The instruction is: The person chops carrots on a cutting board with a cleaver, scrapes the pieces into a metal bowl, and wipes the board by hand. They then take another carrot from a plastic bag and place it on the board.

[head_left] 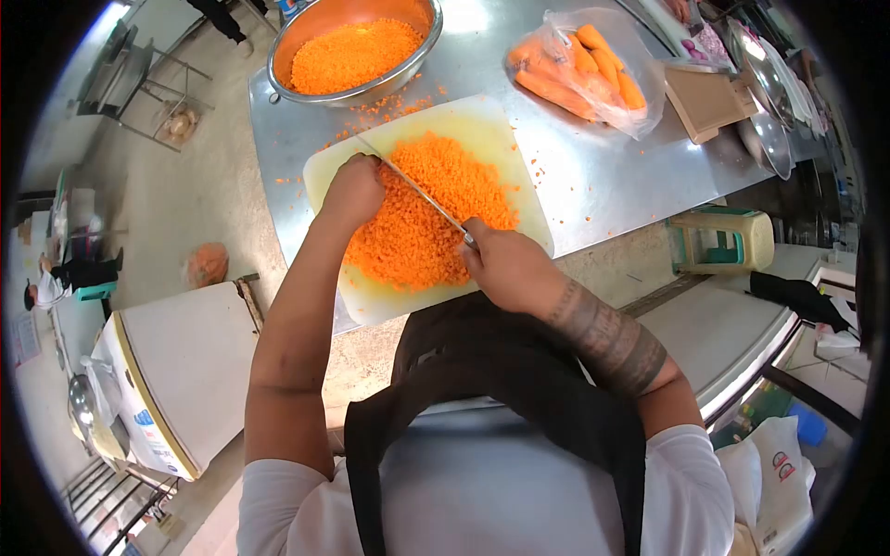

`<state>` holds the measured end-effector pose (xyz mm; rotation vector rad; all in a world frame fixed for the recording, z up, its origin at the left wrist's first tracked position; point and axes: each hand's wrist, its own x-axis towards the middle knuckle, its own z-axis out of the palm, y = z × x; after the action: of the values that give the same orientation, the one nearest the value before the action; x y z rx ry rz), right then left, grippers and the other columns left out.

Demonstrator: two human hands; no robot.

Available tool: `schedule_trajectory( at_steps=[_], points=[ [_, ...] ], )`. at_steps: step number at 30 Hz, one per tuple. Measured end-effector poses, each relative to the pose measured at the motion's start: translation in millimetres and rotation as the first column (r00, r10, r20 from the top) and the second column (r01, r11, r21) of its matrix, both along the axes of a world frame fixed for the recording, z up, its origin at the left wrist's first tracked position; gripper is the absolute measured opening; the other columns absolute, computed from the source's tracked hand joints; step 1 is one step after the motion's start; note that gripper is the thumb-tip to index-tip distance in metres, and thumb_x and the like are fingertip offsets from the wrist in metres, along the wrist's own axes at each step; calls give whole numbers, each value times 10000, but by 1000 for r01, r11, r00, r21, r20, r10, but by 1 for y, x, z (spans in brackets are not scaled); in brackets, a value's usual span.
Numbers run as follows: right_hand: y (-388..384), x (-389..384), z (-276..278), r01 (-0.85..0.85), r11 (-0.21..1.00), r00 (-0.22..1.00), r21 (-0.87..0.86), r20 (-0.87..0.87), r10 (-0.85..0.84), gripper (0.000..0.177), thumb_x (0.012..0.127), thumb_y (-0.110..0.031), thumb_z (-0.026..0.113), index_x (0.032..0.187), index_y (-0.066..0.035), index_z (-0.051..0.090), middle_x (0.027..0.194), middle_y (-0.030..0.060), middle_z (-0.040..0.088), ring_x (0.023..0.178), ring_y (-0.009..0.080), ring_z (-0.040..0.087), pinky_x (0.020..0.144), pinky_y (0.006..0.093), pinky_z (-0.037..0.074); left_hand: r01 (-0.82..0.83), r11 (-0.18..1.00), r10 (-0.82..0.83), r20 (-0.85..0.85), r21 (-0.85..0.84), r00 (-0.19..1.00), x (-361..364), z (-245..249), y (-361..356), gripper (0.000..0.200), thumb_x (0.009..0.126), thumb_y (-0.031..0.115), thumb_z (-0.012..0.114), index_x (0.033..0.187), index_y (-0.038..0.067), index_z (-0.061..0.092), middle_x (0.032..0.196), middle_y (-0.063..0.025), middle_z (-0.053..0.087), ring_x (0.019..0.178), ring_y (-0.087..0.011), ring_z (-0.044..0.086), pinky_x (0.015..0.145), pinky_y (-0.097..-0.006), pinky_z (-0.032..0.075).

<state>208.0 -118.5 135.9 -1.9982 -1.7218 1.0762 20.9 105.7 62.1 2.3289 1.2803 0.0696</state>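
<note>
A mound of finely chopped carrot (436, 190) covers much of a pale cutting board (505, 125) on the metal table. My right hand (508, 264) is wrapped round the handle of a knife (417, 189), whose blade slants up and left over the carrot. Near the blade's far end, my left hand (355, 190) is bent over at the mound's left side, close to or touching the blade. Its fingertips are hidden from me, so what they press on does not show.
A metal bowl (431, 42) of chopped carrot stands beyond the board. Whole carrots lie in a clear plastic bag (640, 79) at the back right, near a brown tray (705, 100). Carrot bits dot the metal table (603, 190). Below its right edge is a stool (756, 239).
</note>
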Motion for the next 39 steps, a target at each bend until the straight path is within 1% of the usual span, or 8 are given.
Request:
schedule_trajectory(
  at_steps=[4, 13, 20, 23, 26, 29, 35, 39],
  points=[
    [-8, 6, -8, -50, 998, 998, -24, -24, 50, 274, 1061, -274, 512, 1091, -3, 535, 885, 255, 702, 874, 468, 687, 800, 575, 532, -46, 999, 47, -49, 28, 998, -11, 19, -16, 262, 936, 65, 521, 1090, -48, 702, 1157, -266, 674, 1069, -436, 656, 942, -507, 531],
    [-13, 83, 17, -28, 996, 992, 87, -118, 38, 293, 1042, -275, 567, 1160, -8, 563, 834, 235, 698, 821, 462, 685, 739, 568, 521, -259, 935, 185, 290, 243, 939, -35, 16, -51, 303, 1001, 188, 633, 1190, -42, 691, 1231, -254, 674, 1167, -425, 641, 1018, -462, 516],
    [-4, 186, -29, 39, 994, 988, 106, 147, -55, 345, 1024, -253, 608, 1271, -16, 566, 832, 222, 717, 802, 429, 710, 716, 544, 546, -332, 936, 304, 206, 118, 930, -44, -70, -33, 637, 1106, 437, 461, 1589, 25, 406, 1650, -224, 384, 1565, -329, 312, 1272, -389, 248],
    [11, 164, -54, -49, 981, 985, 189, 169, 16, 360, 1026, -267, 592, 1290, -27, 552, 830, 212, 719, 801, 424, 713, 725, 549, 552, -278, 921, 370, 388, -275, 844, 2, -39, -31, 613, 1110, 429, 454, 1574, 29, 438, 1628, -217, 426, 1530, -327, 380, 1247, -390, 302],
    [27, 128, -51, -163, 975, 973, 151, 188, 134, 355, 1025, -239, 590, 1313, -39, 542, 863, 207, 724, 818, 419, 707, 742, 529, 552, -165, 953, 245, 328, -253, 912, 39, -9, -32, 566, 1099, 406, 480, 1510, 18, 519, 1543, -213, 531, 1463, -351, 466, 1219, -401, 351],
    [30, 128, -33, -203, 970, 979, 130, 6, 204, 318, 1034, -208, 596, 1290, -20, 575, 826, 175, 695, 732, 351, 682, 705, 466, 540, -158, 968, 186, 136, -194, 973, 65, 56, -50, 496, 1072, 359, 540, 1404, -4, 596, 1412, -225, 627, 1378, -369, 544, 1192, -397, 390],
    [-9, 183, 8, 19, 1000, 977, -6, -211, -19, 318, 1041, -241, 616, 1215, 24, 592, 732, 148, 600, 648, 257, 613, 653, 411, 507, -59, 848, -4, 117, 527, 993, 12, 36, -113, 592, 960, 424, 702, 1448, 109, 589, 1558, -245, 476, 1453, -464, 427, 1185, -614, 345],
    [-51, 188, -18, 241, 961, 900, -133, -339, -273, 215, 1080, -212, 573, 1161, -14, 576, 690, 21, 512, 544, 100, 491, 510, 295, 439, 145, 895, -169, 19, 422, 985, -15, -9, -181, 787, 896, 590, 710, 1555, 214, 503, 1666, -220, 335, 1533, -474, 290, 1171, -706, 283]
  ],
)
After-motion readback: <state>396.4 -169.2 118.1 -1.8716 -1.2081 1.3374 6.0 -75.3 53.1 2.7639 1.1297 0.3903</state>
